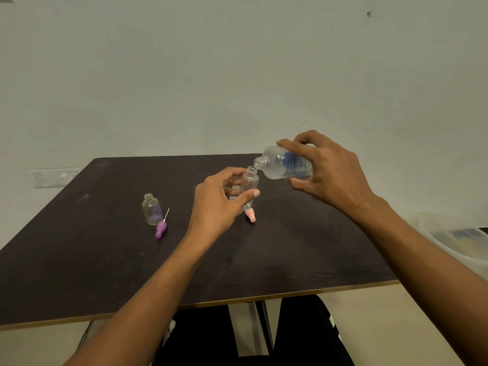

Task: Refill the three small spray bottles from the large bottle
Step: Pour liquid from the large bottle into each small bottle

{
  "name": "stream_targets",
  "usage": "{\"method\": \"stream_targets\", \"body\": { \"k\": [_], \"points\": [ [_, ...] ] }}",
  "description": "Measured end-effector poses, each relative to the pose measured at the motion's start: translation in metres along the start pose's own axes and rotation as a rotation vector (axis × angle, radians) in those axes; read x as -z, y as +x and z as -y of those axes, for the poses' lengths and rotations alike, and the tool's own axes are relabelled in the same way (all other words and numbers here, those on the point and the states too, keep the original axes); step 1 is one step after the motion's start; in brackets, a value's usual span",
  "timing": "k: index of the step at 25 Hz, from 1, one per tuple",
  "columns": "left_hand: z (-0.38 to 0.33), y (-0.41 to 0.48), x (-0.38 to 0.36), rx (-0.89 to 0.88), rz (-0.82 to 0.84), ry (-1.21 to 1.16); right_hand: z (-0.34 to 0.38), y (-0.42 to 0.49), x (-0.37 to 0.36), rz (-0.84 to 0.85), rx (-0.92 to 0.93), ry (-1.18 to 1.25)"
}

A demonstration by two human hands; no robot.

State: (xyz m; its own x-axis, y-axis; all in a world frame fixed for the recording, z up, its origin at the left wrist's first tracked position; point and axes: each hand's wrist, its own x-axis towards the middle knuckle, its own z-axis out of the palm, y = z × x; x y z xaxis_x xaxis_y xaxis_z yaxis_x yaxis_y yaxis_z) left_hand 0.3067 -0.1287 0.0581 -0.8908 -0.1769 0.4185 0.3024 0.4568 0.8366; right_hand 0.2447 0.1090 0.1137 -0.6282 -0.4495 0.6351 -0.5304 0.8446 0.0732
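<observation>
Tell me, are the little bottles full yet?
Not yet. Done: the purple cap and pink cap lie on the table. In hand: the left hand holds a small bottle, the right hand tips the big bottle at its mouth. Left: the other small bottle looks empty; a third isn't visible.

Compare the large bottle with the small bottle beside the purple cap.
The large bottle is tipped sideways in the right hand; the small bottle stands upright, untouched. The large bottle bears a blue label; the small bottle shows a purple tinge. Both are clear and uncapped.
</observation>
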Motion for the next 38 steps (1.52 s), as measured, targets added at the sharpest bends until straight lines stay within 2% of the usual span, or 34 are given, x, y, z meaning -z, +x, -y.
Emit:
{"method": "stream_targets", "body": {
  "k": [38],
  "points": [
    [0.005, -0.003, -0.008, 0.033, 0.024, -0.008, -0.003, 0.003, 0.01, -0.002, 0.094, -0.127]
  ]
}}
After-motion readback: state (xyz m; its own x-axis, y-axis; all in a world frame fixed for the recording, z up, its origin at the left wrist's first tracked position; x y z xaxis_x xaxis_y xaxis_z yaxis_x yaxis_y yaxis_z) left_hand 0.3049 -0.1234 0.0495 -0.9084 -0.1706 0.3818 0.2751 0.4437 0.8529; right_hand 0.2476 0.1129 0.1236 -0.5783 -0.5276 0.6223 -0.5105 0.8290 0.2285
